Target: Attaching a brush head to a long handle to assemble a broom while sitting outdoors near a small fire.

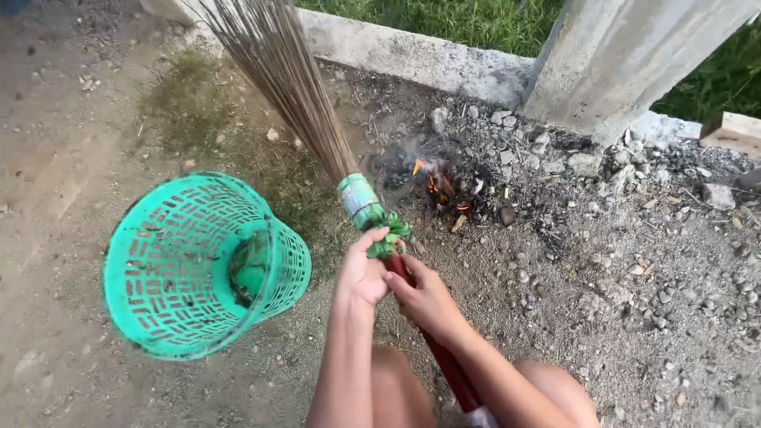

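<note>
Both grips close on the broom (349,170) where its red handle meets the green binding: the left hand (361,273) wraps round it with the thumb up against the green ribbon, and the right hand (426,299) pinches the handle just below. Bristles slant up and away to the upper left. A green basket (198,265) (slotted plastic, lying on its side) sits on the dirt ground (71,166) just left. Beyond the hands, a small fire (440,186) burns among ash and stones near a concrete post (626,55).
</note>
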